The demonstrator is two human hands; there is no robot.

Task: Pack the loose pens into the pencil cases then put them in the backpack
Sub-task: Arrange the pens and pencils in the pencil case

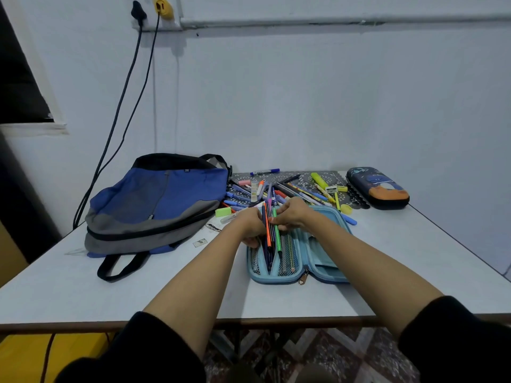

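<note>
An open light-blue pencil case (318,269) lies on the white table in front of me, with pens under its mesh pocket. Both hands meet over its far left part. My left hand (250,225) and my right hand (290,214) together grip a bundle of pens (272,233), orange, green and dark, whose tips point down into the case. Behind the hands a pile of loose pens and highlighters (293,187) lies on a patterned mat. A blue and grey backpack (154,203) lies flat at the left. A second, dark-blue zipped pencil case (377,187) sits at the far right.
The table (138,294) ends at a brown front edge near me. A green eraser (223,212) lies beside the backpack and a yellow cap (345,209) beside the open case. Black cables (121,111) hang down the wall behind the backpack.
</note>
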